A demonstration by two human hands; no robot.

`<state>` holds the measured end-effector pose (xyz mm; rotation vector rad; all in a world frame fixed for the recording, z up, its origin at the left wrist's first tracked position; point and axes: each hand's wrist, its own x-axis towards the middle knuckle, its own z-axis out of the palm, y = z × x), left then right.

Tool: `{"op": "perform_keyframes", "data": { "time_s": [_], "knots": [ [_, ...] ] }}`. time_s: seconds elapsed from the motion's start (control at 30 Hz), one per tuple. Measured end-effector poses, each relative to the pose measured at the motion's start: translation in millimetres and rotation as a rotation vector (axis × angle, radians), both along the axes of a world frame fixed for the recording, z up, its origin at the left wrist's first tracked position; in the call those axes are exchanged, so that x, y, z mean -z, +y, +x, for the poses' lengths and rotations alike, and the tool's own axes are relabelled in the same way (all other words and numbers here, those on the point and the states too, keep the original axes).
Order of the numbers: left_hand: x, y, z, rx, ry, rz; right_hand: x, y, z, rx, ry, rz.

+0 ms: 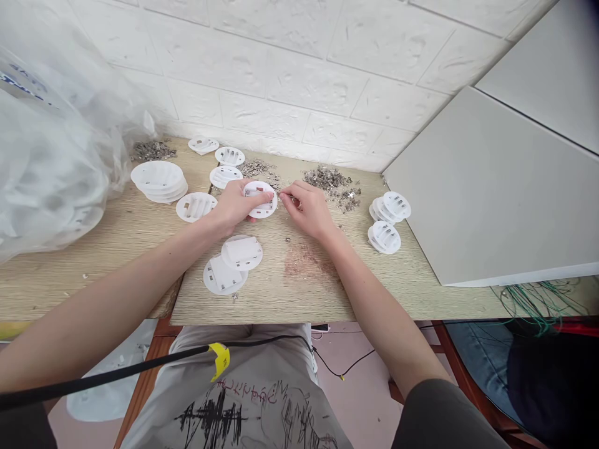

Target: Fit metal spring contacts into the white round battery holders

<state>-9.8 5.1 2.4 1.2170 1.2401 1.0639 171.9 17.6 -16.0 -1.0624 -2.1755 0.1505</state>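
The left hand [234,203] is gripping a white disc [262,212], its thumb lying across the face and its other fingers supporting it from below. The right hand [309,209] is hovering just beside the disc's right edge, its fingers curling in and the thumb and forefinger tips drawing close to pinching; whether they are holding a tiny part, I cannot tell.

A pile of small metal pieces [327,178] is lying just beyond the right fingers, and a smaller scatter [255,167] is sitting beyond the left ones. A third heap [152,151] is resting farther off to their left.

As for progress, the two stacks of discs [390,209] well to the right of the fingers are showing metal in their slots, so they seem to be counting as done. The overlapping pair [242,254] nearer the body than the left fingers is lying slotted backs up, perhaps partly fitted. The taller stack [156,176] to the left of the left fingers is looking bare, and probably much is remaining there. A plastic bag [51,162] beyond that stack is bulging with pale shapes. The worktop [299,305] is carrying all these discs and metal pieces.
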Motion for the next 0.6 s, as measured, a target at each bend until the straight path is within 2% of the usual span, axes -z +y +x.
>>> {"op": "perform_keyframes", "data": {
  "time_s": [0.3,0.6],
  "knots": [
    [2.0,0.4,-0.5,0.012,0.04,0.021,-2.1,-0.4,1.9,-0.007,-0.009,-0.013],
    [-4.0,-3.1,-0.7,0.026,0.042,-0.002,-5.3,-2.1,4.7,0.008,-0.014,-0.023]
  ]
}}
